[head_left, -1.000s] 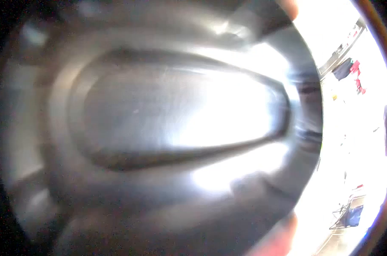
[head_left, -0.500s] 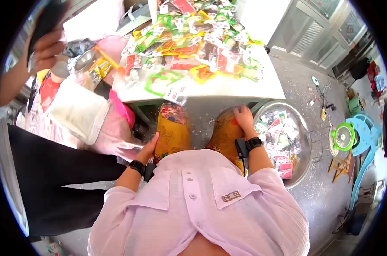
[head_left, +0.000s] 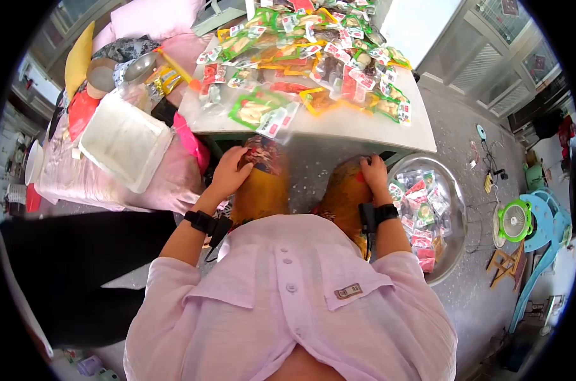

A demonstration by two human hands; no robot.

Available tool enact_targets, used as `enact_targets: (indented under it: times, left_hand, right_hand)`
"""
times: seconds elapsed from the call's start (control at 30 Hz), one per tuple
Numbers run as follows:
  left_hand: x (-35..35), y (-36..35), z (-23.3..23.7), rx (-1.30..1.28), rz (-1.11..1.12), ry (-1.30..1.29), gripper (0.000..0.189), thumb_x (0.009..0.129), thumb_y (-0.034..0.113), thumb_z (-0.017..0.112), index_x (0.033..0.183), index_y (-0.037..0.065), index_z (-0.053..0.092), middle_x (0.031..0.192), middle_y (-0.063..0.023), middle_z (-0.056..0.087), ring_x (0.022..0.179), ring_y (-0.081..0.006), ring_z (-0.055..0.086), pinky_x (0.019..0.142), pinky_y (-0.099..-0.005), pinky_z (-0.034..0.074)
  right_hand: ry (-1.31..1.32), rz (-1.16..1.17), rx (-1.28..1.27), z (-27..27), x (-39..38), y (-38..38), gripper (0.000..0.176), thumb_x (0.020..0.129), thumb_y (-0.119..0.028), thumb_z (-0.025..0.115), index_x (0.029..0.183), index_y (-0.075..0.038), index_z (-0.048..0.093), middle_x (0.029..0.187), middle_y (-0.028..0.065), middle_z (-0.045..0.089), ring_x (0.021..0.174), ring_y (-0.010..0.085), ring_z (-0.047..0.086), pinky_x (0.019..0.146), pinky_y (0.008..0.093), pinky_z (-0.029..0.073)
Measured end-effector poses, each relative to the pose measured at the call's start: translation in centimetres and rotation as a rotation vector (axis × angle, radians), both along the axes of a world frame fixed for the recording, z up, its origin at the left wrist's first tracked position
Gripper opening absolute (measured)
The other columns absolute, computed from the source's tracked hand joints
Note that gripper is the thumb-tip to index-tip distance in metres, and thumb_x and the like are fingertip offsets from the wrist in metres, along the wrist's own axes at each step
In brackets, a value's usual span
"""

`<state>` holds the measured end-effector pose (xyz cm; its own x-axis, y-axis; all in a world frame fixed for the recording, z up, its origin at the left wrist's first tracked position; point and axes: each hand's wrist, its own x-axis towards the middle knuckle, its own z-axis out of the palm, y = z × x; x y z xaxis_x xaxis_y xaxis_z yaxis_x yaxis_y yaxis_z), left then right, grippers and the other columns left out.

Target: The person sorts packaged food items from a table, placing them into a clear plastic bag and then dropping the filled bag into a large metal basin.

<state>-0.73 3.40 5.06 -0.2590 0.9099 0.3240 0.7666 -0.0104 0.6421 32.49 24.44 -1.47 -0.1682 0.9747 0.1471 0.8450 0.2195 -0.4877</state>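
My left hand (head_left: 229, 170) lies on my left knee, on mustard patterned trousers (head_left: 259, 197), with its fingers slightly curved and nothing held. On the right knee rests my right hand (head_left: 375, 174), empty too, its fingers draped over the cloth. Both wrists wear black straps with small devices. Just beyond my knees, a clear packet with a green border (head_left: 256, 109) lies near the front edge of the white table (head_left: 338, 127). Behind it spreads a heap of sealed food packets (head_left: 300, 47) with green, orange and red printing.
A metal basin (head_left: 456, 209) of packets stands on the floor at my right. Left of the table, a white tray (head_left: 126, 140) sits on pink cloth beside bowls. A person's black-trousered legs (head_left: 78, 254) are close on my left. A green fan (head_left: 515, 220) stands far right.
My left hand has moved forward from the side of the thigh onto the knee. The other person's hand with a dark phone-like object has left the view. My right hand stays on the knee.
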Motion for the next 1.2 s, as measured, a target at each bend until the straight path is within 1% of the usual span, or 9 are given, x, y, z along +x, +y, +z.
enact_targets:
  times: [0.07, 0.2, 0.23, 0.37, 0.53, 0.77, 0.87, 1.07, 1.2]
  left_hand:
    - [0.7, 2.3, 1.5, 0.117, -0.044, 0.172, 0.043, 0.068, 0.022, 0.059, 0.103, 0.002, 0.047, 0.107, -0.0197, 0.044, 0.1, -0.0328, 0.042, 0.085, -0.0357, 0.035]
    - [1.9, 6.5, 3.4, 0.062, -0.012, 0.472, 0.051, 0.067, 0.03, 0.059, 0.109, 0.004, 0.044, 0.117, -0.0189, 0.034, 0.11, -0.0346, 0.03, 0.091, -0.0393, 0.025]
    - [2.0, 7.5, 3.6, 0.021, -0.033, 0.45, 0.057, 0.066, 0.037, 0.059, 0.11, 0.006, 0.044, 0.12, -0.0188, 0.031, 0.113, -0.0359, 0.024, 0.093, -0.0426, 0.02]
    - [3.3, 10.2, 3.1, -0.033, -0.036, 0.489, 0.061, 0.063, 0.042, 0.06, 0.11, 0.007, 0.044, 0.119, -0.0187, 0.032, 0.113, -0.0347, 0.024, 0.093, -0.0435, 0.018]
    - [2.7, 11.4, 2.3, -0.096, -0.003, 0.537, 0.057, 0.064, 0.041, 0.058, 0.107, 0.006, 0.047, 0.117, -0.0182, 0.036, 0.113, -0.0335, 0.026, 0.093, -0.0419, 0.018]
    - [2.1, 11.5, 1.7, -0.097, 0.088, 0.516, 0.058, 0.062, 0.042, 0.058, 0.107, 0.007, 0.047, 0.117, -0.0184, 0.035, 0.112, -0.0341, 0.027, 0.093, -0.044, 0.017]
    - [2.9, 10.7, 2.7, -0.095, 0.057, 0.52, 0.057, 0.061, 0.038, 0.061, 0.105, 0.005, 0.048, 0.116, -0.0198, 0.036, 0.111, -0.0342, 0.028, 0.092, -0.0437, 0.02]
    - [3.4, 10.7, 3.8, -0.12, 0.046, 0.489, 0.055, 0.059, 0.038, 0.063, 0.102, 0.006, 0.05, 0.117, -0.0183, 0.035, 0.113, -0.033, 0.026, 0.093, -0.0429, 0.018]
    - [2.9, 10.8, 3.2, -0.103, 0.017, 0.472, 0.054, 0.059, 0.041, 0.063, 0.101, 0.009, 0.051, 0.117, -0.0163, 0.035, 0.113, -0.0325, 0.025, 0.094, -0.0438, 0.015]
  right_hand:
    - [-0.007, -0.002, -0.001, 0.3, 0.1, 0.0, 0.033, 0.07, -0.035, 0.049, 0.085, -0.006, 0.051, 0.091, 0.0166, 0.052, 0.088, 0.0343, 0.048, 0.074, 0.0427, 0.039]
    - [0.006, -0.006, 0.018, 1.1, -0.4, -0.5, 0.029, 0.069, -0.033, 0.051, 0.078, -0.006, 0.05, 0.088, 0.0157, 0.052, 0.086, 0.034, 0.048, 0.07, 0.0433, 0.039]
    - [0.02, 0.001, 0.03, 1.2, -0.4, -0.7, 0.028, 0.069, -0.032, 0.051, 0.077, -0.006, 0.05, 0.087, 0.0155, 0.052, 0.085, 0.0339, 0.048, 0.07, 0.0433, 0.039]
    - [0.129, 0.052, 0.069, 2.3, 0.5, -0.8, 0.025, 0.07, -0.027, 0.053, 0.082, -0.005, 0.051, 0.084, 0.0154, 0.053, 0.083, 0.0322, 0.049, 0.069, 0.0409, 0.04]
    - [0.326, 0.104, 0.159, 4.5, 0.5, 0.1, 0.023, 0.072, -0.016, 0.053, 0.09, -0.002, 0.051, 0.082, 0.0153, 0.054, 0.077, 0.0299, 0.052, 0.065, 0.0349, 0.042]
    - [0.494, 0.185, 0.302, 9.4, -2.5, 4.1, 0.015, 0.071, -0.007, 0.052, 0.084, -0.001, 0.051, 0.077, 0.0151, 0.054, 0.071, 0.0294, 0.053, 0.061, 0.0321, 0.042]
    - [0.438, 0.27, 0.421, 10.4, -4.8, 7.0, 0.015, 0.071, -0.008, 0.05, 0.085, -0.001, 0.051, 0.078, 0.0155, 0.054, 0.072, 0.0308, 0.052, 0.062, 0.0335, 0.042]
    - [0.431, 0.238, 0.335, 11.2, -8.2, 12.3, 0.019, 0.07, -0.012, 0.049, 0.086, -0.002, 0.052, 0.082, 0.0165, 0.054, 0.077, 0.0318, 0.052, 0.067, 0.0376, 0.041]
    - [0.236, 0.195, 0.374, 11.7, -9.1, 14.6, 0.024, 0.067, -0.017, 0.052, 0.086, -0.003, 0.052, 0.084, 0.016, 0.054, 0.079, 0.0316, 0.051, 0.069, 0.0388, 0.041]
